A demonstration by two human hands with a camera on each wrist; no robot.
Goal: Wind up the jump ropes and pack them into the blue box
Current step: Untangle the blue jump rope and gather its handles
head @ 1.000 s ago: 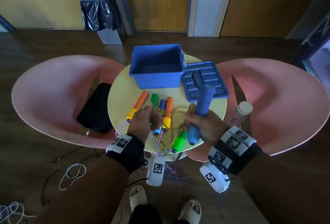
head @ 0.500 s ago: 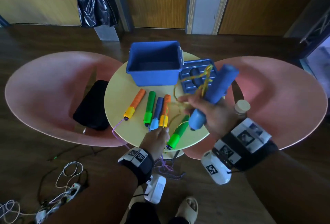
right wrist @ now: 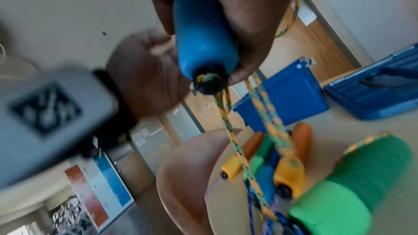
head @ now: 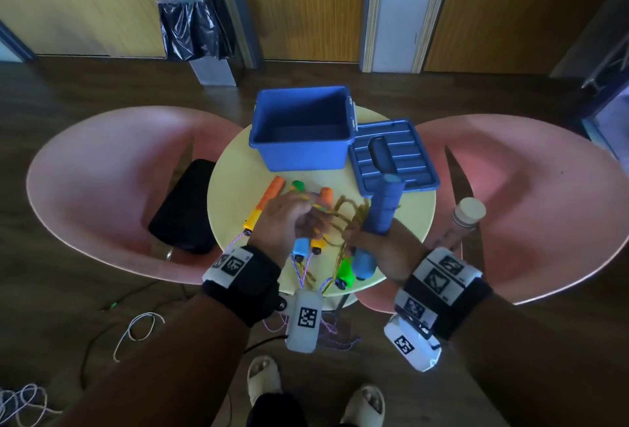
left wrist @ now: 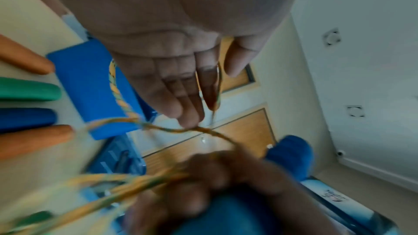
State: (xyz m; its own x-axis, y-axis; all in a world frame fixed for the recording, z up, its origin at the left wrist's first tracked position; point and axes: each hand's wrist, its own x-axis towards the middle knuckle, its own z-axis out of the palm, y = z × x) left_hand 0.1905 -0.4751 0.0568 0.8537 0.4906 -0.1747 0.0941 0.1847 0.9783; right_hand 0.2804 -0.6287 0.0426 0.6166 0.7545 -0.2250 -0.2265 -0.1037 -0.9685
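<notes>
R hand (head: 381,249) is shut tight round the blue handle (head: 384,208), held up over the round table (head: 238,188). L hand (head: 286,222) has the yellow rope (head: 343,222) caught btwn its fingers, right by the R hand. The blue box (head: 303,154) sits open at the table's far side, lid (head: 394,154) beside it. The other handles (head: 269,198) lie under the L hand.

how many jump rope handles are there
6: four handles in a row on the table; green handle at its near edge; blue handle in the right hand.
</notes>
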